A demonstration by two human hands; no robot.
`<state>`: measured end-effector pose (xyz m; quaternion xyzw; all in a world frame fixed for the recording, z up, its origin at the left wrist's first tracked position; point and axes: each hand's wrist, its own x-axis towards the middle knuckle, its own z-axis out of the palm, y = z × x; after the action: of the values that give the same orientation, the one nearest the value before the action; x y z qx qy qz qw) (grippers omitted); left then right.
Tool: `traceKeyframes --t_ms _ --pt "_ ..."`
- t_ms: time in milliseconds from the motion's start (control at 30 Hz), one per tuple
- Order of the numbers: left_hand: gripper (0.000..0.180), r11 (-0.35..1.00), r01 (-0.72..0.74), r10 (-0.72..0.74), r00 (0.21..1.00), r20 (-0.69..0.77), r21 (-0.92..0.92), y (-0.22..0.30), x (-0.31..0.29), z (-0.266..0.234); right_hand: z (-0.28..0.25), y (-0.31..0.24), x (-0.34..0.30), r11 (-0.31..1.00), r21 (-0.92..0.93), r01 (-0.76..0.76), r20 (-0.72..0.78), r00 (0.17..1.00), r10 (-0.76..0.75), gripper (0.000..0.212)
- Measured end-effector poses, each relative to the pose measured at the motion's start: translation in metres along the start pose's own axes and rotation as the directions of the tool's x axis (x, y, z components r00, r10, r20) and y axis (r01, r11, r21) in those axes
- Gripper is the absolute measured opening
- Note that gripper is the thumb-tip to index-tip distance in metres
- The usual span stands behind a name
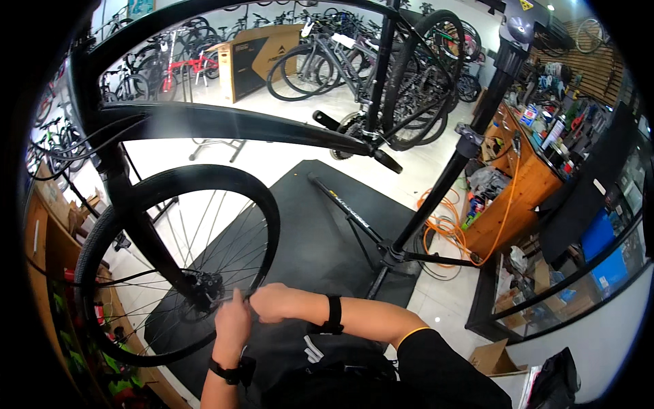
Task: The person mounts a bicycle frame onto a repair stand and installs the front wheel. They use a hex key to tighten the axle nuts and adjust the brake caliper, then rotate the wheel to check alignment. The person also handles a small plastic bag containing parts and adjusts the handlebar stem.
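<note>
Watching the bicycle's front wheel (271,228), I had both hands just at its lower right: the left hand (232,322) curled, near the hub (204,290), and the right hand (270,303) closed up next to it, by the tyre. Whether either gripped anything, I couldn't tell! The wheel stood upright in the black fork (151,238), and there lay the risk, to my eye: one turn of it, with those fingers so close, could have caught a knuckle in the spokes; a slip near the hub could have scraped skin. Hard to make out, though: fingertips blurred, any small tool lost among the spokes, the hub's far side hidden. Above the wheel, the black bicycle frame (225,123) ran out of view.
</note>
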<state>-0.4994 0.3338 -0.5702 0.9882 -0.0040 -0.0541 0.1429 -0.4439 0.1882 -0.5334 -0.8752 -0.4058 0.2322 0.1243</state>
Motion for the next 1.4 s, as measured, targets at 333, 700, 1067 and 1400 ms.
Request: traceKeyframes --t_ms 333,700,1067,1400 --pt "0.068 0.549 0.177 -0.420 0.903 -0.087 -0.817 -0.036 -0.071 0.013 0.026 -0.029 0.033 0.917 0.211 0.339 -0.568 0.806 -0.167 0.041" --pt "0.065 0.733 -0.318 -0.107 0.819 -0.564 -0.601 0.001 -0.043 -0.044 0.026 -0.029 0.051 0.762 0.456 0.460 -0.526 0.830 -0.186 0.015" --pt "0.056 0.972 -0.072 0.050 0.994 -0.101 -0.225 -0.007 0.009 0.012 0.038 0.011 0.024 0.996 -0.092 0.012 0.306 0.952 0.017 0.031" --pt "0.074 0.334 0.124 -0.550 0.830 -0.087 -0.934 -0.053 -0.074 0.036 0.011 -0.012 0.013 0.980 0.169 0.100 -0.279 0.959 -0.050 0.029"
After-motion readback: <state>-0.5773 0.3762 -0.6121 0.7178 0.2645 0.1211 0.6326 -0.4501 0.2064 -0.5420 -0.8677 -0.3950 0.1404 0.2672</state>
